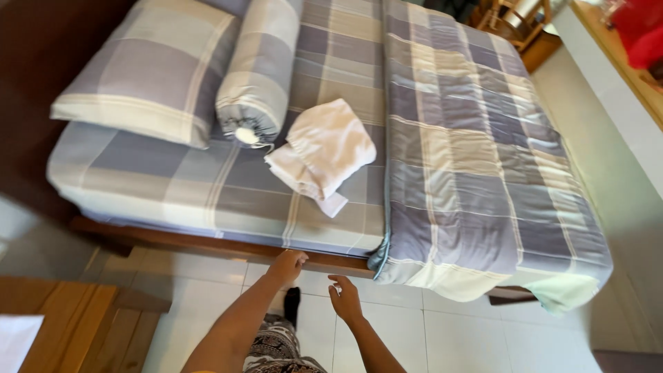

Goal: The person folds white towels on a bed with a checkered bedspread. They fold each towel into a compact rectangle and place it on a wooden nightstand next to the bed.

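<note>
I look down at a bed with a checked grey and cream sheet (173, 186). My left hand (286, 266) rests on the wooden bed frame (207, 243) at its near edge, fingers curled with nothing in them. My right hand (344, 297) hovers just below the frame, fingers apart and empty, close to the corner of a checked blanket (469, 173) that covers the right part of the bed and hangs over the edge. A folded white towel (323, 150) lies on the sheet above my hands.
A checked pillow (148, 69) and a matching bolster (259, 69) lie at the head of the bed. A wooden side table (62, 324) stands at the lower left. White floor tiles (456, 338) lie below. A pale wall (608, 131) runs along the right.
</note>
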